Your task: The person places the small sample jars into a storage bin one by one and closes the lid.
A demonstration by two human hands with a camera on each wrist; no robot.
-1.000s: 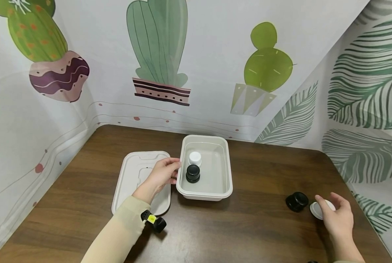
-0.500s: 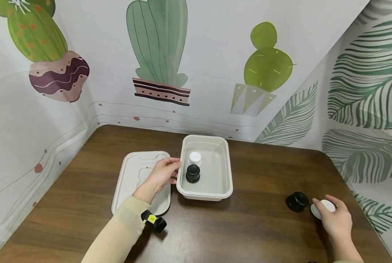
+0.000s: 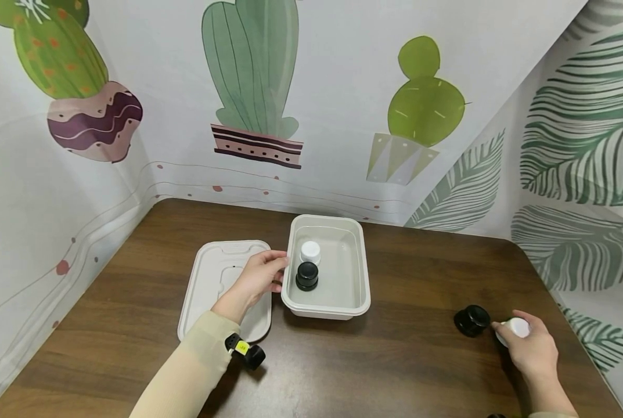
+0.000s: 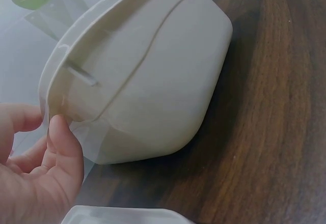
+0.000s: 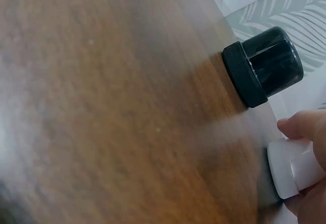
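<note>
In the head view, my left hand (image 3: 257,278) holds the left rim of a pale grey plastic box (image 3: 342,273), its fingers at the rim. The left wrist view shows the thumb (image 4: 65,140) against the box's outer wall. Inside the box, near its left side, are a small white jar (image 3: 310,252) and a black jar (image 3: 307,276). Far right, my right hand (image 3: 536,348) grips another white jar (image 3: 516,327), thumb and fingers on opposite sides. In the right wrist view this jar (image 5: 290,168) has its wider end toward the table, and the fingers partly hide it.
Another black jar (image 3: 471,320) stands on the wooden table (image 3: 405,360) just left of the right hand. The box's lid (image 3: 206,290) lies left of the box, partly under the left forearm. A printed cloth (image 3: 337,104) hangs behind the table.
My right hand has shifted slightly left, its thumb moving left around the white jar. The jar, which looked like a flat disc, now shows a rounded top. The left hand stays at the box rim.
</note>
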